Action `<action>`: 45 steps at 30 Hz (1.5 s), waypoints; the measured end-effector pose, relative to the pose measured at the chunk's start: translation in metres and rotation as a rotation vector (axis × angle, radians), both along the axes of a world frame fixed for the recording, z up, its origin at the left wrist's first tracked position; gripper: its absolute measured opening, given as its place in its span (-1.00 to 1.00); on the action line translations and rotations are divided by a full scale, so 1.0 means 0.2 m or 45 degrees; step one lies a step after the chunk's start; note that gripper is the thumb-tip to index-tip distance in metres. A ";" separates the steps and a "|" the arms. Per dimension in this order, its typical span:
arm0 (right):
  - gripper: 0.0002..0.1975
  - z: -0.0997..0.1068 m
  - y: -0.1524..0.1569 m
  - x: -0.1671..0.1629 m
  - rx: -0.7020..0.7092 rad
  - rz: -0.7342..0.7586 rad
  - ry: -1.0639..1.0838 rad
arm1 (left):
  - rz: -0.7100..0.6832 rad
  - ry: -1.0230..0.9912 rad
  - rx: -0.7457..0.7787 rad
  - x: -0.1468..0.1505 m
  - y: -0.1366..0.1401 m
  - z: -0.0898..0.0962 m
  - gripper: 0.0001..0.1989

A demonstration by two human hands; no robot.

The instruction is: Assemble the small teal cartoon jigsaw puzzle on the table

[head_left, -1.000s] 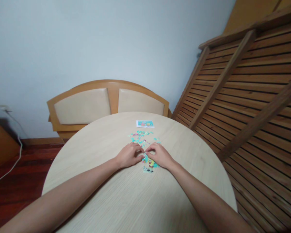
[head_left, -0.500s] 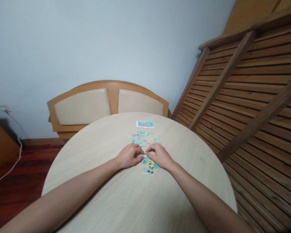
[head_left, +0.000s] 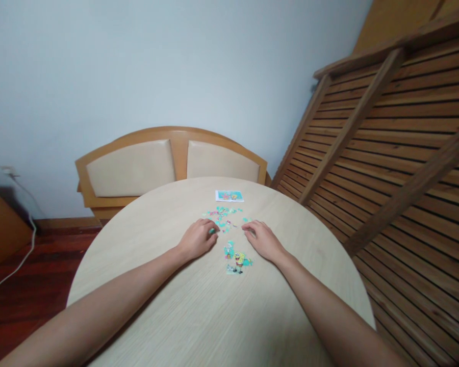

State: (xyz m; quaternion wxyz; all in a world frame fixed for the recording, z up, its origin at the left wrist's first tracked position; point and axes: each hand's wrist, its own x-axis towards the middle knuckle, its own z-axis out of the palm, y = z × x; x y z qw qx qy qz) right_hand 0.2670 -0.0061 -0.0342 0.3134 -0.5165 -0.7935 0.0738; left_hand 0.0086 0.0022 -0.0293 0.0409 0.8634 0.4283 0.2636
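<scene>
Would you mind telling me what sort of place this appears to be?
It looks like a room in a home, perhaps a bedroom: what seems a padded headboard stands behind the round table, and a large slatted wooden frame stands tilted at the right.

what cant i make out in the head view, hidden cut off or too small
All in the head view:
Loose puzzle pieces: too small to count, some possibly behind the left hand.
Left hand: whether it pinches anything, too small to tell.
Right hand: same doubt, same cause.
Printed card: fine details too small.
Slatted wooden panel: cut off by the right edge.
Round table: near rim cut off by the bottom edge.
</scene>
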 end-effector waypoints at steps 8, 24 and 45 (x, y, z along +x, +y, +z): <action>-0.73 -0.03 0.01 0.01 -0.025 0.072 -0.129 | 0.114 0.083 -0.006 -0.03 0.04 -0.02 -0.78; -0.63 0.02 -0.02 -0.06 -0.010 0.237 -0.228 | -0.057 0.133 0.098 -0.04 0.06 -0.01 -0.73; -0.65 0.07 -0.07 -0.07 -0.062 0.340 -0.293 | -0.207 0.125 0.107 -0.05 0.03 0.02 -0.78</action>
